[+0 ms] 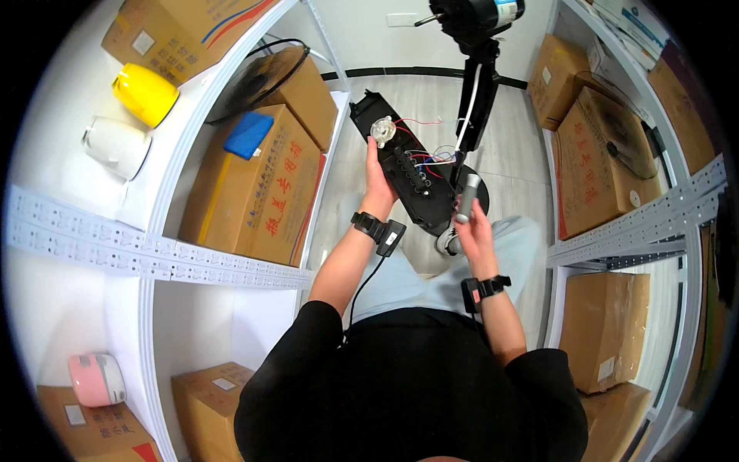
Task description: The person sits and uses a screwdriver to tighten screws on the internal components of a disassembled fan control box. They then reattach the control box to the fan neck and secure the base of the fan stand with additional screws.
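My left hand (378,183) is closed on the left edge of a long black plastic fan housing (431,206), which lies tilted with its inner side up. A clear round part (382,132) sits near its far end. Red, blue and white wires (431,162) run from the row of black parts in its middle toward the stand. In my right hand (479,235) is a short grey cylindrical tool (466,199), held upright beside the housing's right side. The black fan stand (477,104) rises just beyond, with a bare motor (473,21) on top.
Metal shelves flank me on both sides. On the left are cardboard boxes (254,189), a yellow kettle (145,95), a white kettle (117,146), a blue cloth (249,135) and a fan grille (258,81). Boxes (600,165) and another grille (625,127) stand on the right.
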Tool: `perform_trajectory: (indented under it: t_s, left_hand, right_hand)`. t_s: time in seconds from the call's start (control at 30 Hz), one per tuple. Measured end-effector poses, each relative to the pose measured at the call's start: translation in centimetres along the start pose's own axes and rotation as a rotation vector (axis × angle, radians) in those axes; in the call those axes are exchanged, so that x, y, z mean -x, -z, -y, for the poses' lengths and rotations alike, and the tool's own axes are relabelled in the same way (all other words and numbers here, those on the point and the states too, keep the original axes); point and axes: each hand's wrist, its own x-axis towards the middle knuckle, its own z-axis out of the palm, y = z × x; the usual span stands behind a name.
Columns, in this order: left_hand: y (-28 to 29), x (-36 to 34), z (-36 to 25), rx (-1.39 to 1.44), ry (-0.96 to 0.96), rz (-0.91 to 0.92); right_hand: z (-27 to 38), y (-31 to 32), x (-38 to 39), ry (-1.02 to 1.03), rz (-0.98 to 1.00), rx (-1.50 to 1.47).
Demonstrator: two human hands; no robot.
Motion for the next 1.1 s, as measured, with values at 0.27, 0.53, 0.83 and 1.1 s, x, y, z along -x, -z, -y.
perform_trajectory:
  t_s: [0.27,0.53,0.83,1.1]
  left_hand:
    - [2.9,-2.9,0.4,-0.03,0.071,-0.01]
    - [5.5,-4.3,-0.5,0.066,0.103,-0.124]
    - [5.3,-2.8,-0.9,-0.172,0.15,-0.198]
    - [4.9,-3.2,-1.9,-0.508,0.09,-0.301]
  right_hand:
    - [-5.1,-1.2,-4.7,-0.258,-0.022,0.233]
    - [-2.4,-5.8,-2.8,-0.396,-0.032,0.562]
    - [1.1,-9.5,-1.8,-0.548,-0.106,0.646]
    - [-1.5,-3.3,-6.0,-0.226,-0.221,0.821]
